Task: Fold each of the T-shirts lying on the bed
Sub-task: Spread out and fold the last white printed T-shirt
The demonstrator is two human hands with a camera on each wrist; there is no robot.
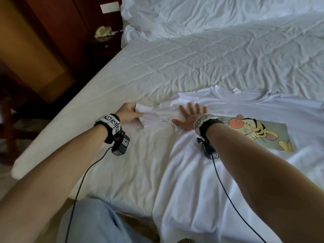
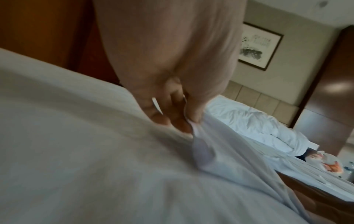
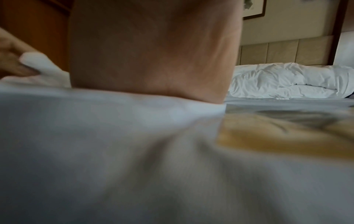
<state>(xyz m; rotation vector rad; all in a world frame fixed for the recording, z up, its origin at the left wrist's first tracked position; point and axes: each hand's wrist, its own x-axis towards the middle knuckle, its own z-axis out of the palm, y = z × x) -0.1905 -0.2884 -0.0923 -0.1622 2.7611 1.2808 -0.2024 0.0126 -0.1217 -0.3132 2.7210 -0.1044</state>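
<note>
T-shirt (image 1: 201, 172) on bed (image 1: 157, 71), duvet (image 1: 210, 14) behind, nightstand (image 1: 101, 44) left.

Bare sheet (image 1: 175, 67) lies open beyond the T-shirt (image 1: 192, 172); the bunched duvet (image 1: 210, 14) seemingly blocks the far end

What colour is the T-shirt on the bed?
White, with an orange striped cartoon tiger print on the T-shirt; head view.

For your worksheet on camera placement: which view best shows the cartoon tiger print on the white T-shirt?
The head view: the cartoon tiger print lies flat and sharp beside the right hand. The right wrist view shows only a blurred yellow smear; the left wrist view shows none.
</note>
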